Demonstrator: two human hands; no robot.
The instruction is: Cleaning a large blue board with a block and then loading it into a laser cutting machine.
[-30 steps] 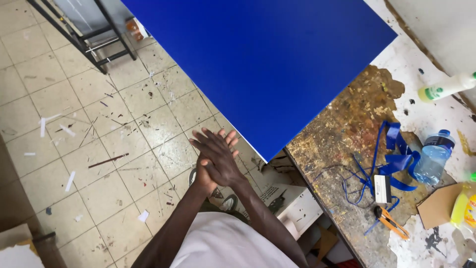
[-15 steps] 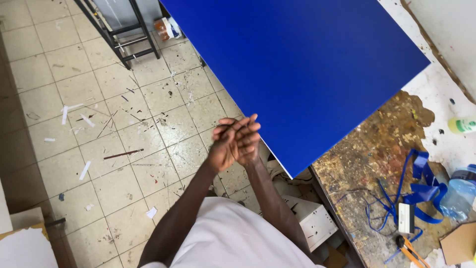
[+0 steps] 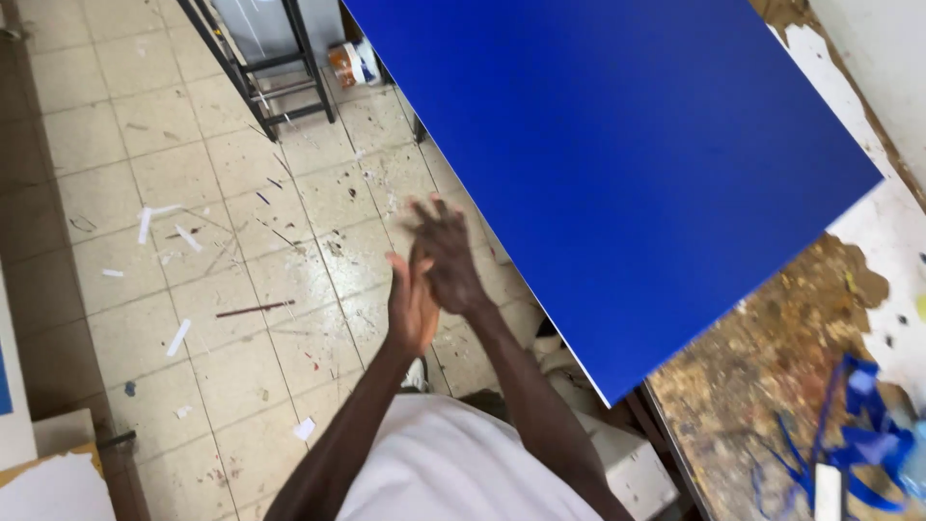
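Both hands empty – left hand (image 3: 410,307) and right hand (image 3: 446,253) pressed palm to palm, fingers spread, just beside the blue board (image 3: 617,164).

Large flat blue board (image 3: 617,164), matte and plain, lying tilted across the table, its corner overhanging toward 6 o'clock, just beside the hands.

I see my left grip (image 3: 411,307) and right grip (image 3: 447,253) pressed palm to palm above the tiled floor (image 3: 193,289), beside the blue board (image 3: 627,164).

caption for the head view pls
Left hand and right hand pressed together beside a blue board over a tiled floor.
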